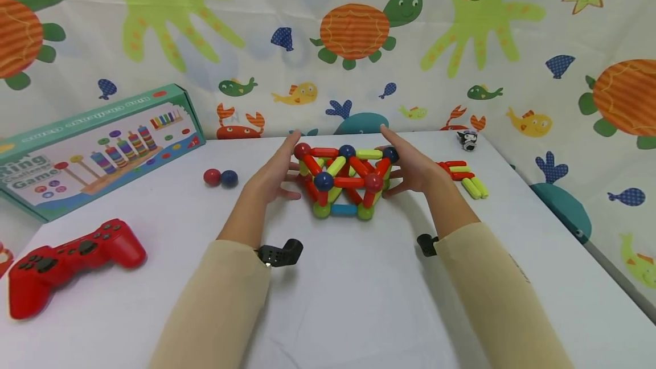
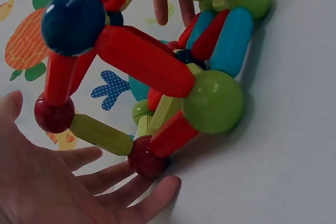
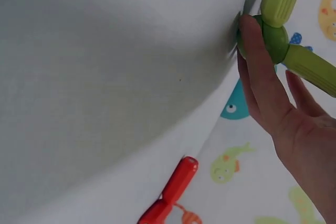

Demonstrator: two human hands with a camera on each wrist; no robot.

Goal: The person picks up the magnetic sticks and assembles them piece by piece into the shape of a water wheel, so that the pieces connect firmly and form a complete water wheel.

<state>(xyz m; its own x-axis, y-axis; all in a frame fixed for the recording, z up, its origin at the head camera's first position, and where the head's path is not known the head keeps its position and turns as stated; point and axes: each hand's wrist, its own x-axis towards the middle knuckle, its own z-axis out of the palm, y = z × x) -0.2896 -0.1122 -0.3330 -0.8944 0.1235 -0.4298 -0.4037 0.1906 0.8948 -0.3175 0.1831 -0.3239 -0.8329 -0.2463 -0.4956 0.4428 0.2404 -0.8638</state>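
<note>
Between the two hands, a structure of magnetic rods and balls (image 1: 349, 183) stands on the table, built from red, yellow-green and blue rods with red, dark blue and green balls. My left hand (image 1: 269, 178) is at its left side, with fingers spread beside a red ball (image 2: 148, 157) in the left wrist view; whether they touch it is hard to tell. On the right side is my right hand (image 1: 417, 169). Its extended fingers lie against a green ball (image 3: 275, 41) low on the structure in the right wrist view. Part of each hand's fingers is hidden behind the structure.
Loose red and yellow-green rods (image 1: 474, 188) lie right of the right hand. A red ball (image 1: 212, 177) and a dark blue ball (image 1: 229, 179) sit to the left. Farther left are a game box (image 1: 102, 150) and a red game controller (image 1: 77, 261). A small figurine (image 1: 467, 140) stands at the back right.
</note>
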